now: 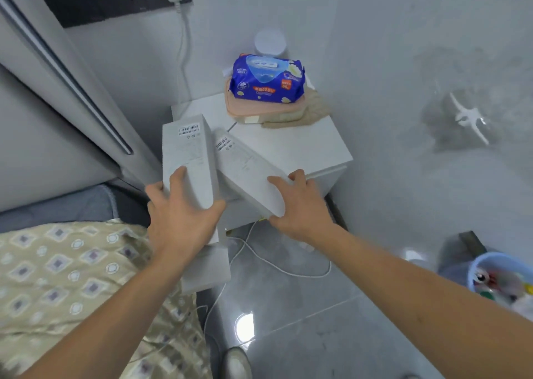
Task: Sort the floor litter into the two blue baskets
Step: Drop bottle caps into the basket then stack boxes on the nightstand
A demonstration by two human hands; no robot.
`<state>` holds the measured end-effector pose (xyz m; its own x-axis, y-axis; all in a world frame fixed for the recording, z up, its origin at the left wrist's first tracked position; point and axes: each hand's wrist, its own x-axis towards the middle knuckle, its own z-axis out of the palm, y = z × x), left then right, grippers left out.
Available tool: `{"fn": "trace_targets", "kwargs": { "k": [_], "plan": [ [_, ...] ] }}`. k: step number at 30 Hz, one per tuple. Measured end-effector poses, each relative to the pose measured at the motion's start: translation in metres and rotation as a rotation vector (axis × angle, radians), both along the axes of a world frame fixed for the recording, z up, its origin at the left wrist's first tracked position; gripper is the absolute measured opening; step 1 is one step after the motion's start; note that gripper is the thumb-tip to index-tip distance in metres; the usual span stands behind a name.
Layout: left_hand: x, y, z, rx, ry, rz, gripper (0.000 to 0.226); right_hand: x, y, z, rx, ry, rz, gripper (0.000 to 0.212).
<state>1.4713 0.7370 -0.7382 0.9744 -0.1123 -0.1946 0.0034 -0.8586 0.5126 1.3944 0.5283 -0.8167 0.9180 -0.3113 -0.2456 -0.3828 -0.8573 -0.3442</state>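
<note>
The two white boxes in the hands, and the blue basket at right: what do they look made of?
Left box and right box: probably matte cardboard, going by the flat faces, crisp edges and printed barcode labels. The left hand and right hand each grip one. Basket: likely smooth moulded plastic, with a thin rounded rim and a slight sheen.

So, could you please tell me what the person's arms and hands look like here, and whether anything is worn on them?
Both forearms are bare to the frame edge: no sleeves show. The left hand and right hand carry no gloves, watch or visible rings.
</note>
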Motion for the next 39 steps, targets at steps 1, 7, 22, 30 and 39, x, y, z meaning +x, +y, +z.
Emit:
{"fn": "trace_targets", "kwargs": {
  "k": [1, 7, 22, 30, 39],
  "plan": [
    [-0.01, 0.0, 0.005, 0.013, 0.0, -0.014, 0.086, -0.016, -0.001, 0.002, 0.012, 0.004, -0.02, 0.087],
    [-0.086, -0.014, 0.029, 0.077, -0.036, -0.101, 0.085, -0.113, -0.011, 0.005, 0.09, -0.001, -0.115, 0.084],
    [-0.417, -0.179, -0.033, 0.137, 0.154, -0.422, 0.084, -0.554, -0.118, -0.017, 0.26, 0.189, -0.558, 0.089],
    [-0.586, -0.304, -0.119, 0.176, 0.308, -0.857, 0.083, -0.751, -0.194, -0.072, 0.238, 0.391, -0.952, 0.085],
    [-0.657, -0.361, -0.215, 0.404, 0.361, -1.094, 0.086, -0.783, -0.228, -0.144, 0.291, 0.537, -1.015, 0.085]
  ]
}}
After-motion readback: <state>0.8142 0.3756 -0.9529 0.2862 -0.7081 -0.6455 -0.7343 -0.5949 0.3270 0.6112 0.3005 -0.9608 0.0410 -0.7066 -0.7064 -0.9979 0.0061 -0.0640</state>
